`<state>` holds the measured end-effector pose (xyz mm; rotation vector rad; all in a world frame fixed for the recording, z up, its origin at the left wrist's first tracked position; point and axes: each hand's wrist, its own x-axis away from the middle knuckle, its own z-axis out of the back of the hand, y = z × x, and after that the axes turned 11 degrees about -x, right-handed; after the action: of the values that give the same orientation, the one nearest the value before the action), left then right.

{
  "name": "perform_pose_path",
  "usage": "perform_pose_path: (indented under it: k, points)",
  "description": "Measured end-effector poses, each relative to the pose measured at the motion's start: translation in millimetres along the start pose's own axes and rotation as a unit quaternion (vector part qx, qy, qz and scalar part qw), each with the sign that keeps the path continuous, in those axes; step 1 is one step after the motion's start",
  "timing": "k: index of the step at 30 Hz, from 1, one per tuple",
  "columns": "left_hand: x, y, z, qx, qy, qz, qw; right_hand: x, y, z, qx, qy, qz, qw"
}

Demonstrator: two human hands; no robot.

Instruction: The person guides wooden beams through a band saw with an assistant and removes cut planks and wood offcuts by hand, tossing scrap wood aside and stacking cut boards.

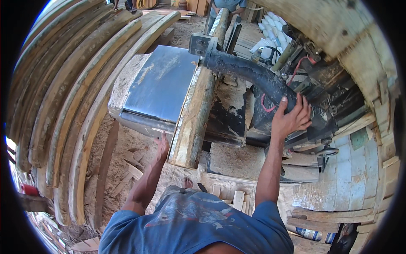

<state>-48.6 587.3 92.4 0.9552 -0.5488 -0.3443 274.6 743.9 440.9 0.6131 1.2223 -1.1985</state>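
Head view — black pipe [253,72] partly hiding log [192,125], co-worker [229,4] cropped

Head view | looked steeply down from head height | faced forward over shirt [190,224] and log [192,122] | sat close (fisheye, dark-rimmed)

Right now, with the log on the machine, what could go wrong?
The near end of the log juts past the metal table; if it tipped, it might hit the bare foot below. The left hand, close beside that end, could get bumped if the log shifted.
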Motion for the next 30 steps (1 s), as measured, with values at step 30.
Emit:
perform_pose_path:
  k: [30]
  points:
    - [264, -141, 188, 0.344, -0.484, 0.121, 0.796, 416, -108, 326, -0.480, -0.546, -0.636, 0.259]
